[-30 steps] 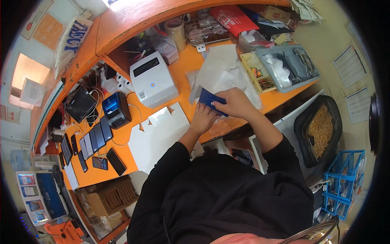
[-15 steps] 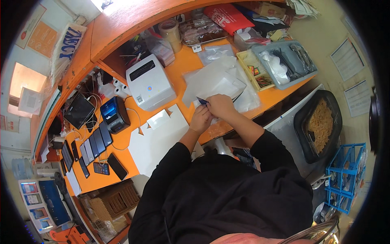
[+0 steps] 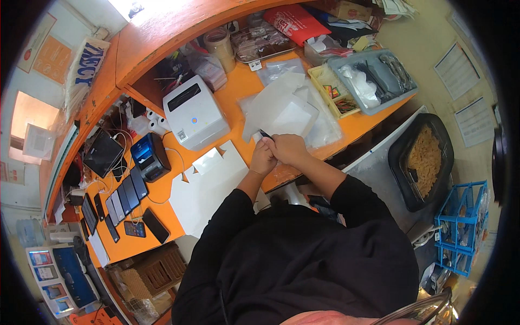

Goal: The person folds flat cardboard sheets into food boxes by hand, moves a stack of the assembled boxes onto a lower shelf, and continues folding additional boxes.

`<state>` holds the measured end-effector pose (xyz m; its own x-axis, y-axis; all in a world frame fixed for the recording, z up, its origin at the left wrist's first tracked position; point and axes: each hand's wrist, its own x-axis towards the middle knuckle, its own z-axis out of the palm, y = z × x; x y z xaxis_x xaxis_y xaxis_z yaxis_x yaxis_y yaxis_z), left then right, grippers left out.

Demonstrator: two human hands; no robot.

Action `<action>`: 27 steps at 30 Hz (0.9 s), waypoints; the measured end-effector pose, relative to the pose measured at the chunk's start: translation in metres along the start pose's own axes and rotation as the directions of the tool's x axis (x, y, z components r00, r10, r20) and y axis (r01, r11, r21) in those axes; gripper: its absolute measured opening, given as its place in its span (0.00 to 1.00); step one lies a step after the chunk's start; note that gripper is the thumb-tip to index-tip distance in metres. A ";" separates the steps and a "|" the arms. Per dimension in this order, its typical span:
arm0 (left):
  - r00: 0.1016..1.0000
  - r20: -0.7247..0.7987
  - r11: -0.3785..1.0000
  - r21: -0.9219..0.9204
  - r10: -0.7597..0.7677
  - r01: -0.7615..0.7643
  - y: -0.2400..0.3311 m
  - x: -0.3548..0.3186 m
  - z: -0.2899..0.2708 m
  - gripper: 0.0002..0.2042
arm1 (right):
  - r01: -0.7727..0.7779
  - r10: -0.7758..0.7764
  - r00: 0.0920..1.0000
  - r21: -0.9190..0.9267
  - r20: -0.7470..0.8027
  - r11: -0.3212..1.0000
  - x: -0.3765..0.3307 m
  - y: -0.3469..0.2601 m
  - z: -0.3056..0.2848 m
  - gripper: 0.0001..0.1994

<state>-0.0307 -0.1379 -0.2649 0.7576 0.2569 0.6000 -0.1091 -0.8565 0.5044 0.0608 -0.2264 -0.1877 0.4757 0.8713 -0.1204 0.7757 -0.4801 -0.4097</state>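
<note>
My left hand (image 3: 263, 156) and my right hand (image 3: 288, 149) are close together at the counter's near edge, fingers closed. A slim dark object (image 3: 264, 133) pokes up from between them, its tip pointing away from me. My right hand grips it; its kind cannot be made out. What the left fingers hold, if anything, is hidden. Just beyond lie white paper sheets (image 3: 281, 111), curled at one corner, on top of clear plastic bags (image 3: 329, 127).
Left of my hands are a white cardboard sheet (image 3: 208, 187), a white label printer (image 3: 196, 114), a black card terminal (image 3: 151, 154) and several phones (image 3: 126, 196). To the right stand a yellow tray (image 3: 325, 81), a grey cutlery bin (image 3: 398, 102) and a black food pan (image 3: 398, 173).
My hands have drawn slightly nearer to me and closer together. Less of the dark object shows, and the paper's right side lies differently. The whole view has shifted a little.
</note>
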 end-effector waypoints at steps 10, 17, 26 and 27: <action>0.784 0.418 0.880 0.097 -0.460 0.465 0.018 -0.075 -0.114 0.23 | 0.718 -0.680 0.696 0.221 -0.231 0.660 -0.055 -0.040 0.025 0.07; 0.481 0.698 0.787 0.194 -0.530 0.585 0.049 -0.130 -0.166 0.27 | 0.576 -0.721 0.636 0.453 0.275 0.680 -0.054 -0.042 0.083 0.16; 0.500 0.672 0.637 -0.055 -0.546 0.769 0.027 -0.137 -0.175 0.13 | 0.538 -0.677 0.543 0.413 0.497 0.735 -0.033 -0.053 0.074 0.25; 0.478 0.593 0.574 -0.033 -0.648 0.818 0.026 -0.135 -0.173 0.10 | 0.512 -0.668 0.560 0.429 0.489 0.744 -0.032 -0.054 0.071 0.26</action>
<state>-0.2477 -0.1177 -0.2253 0.8147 0.4119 -0.4081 0.5361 -0.2671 0.8008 -0.0256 -0.2208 -0.2262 -0.4547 0.8588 -0.2361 0.6425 0.1327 -0.7547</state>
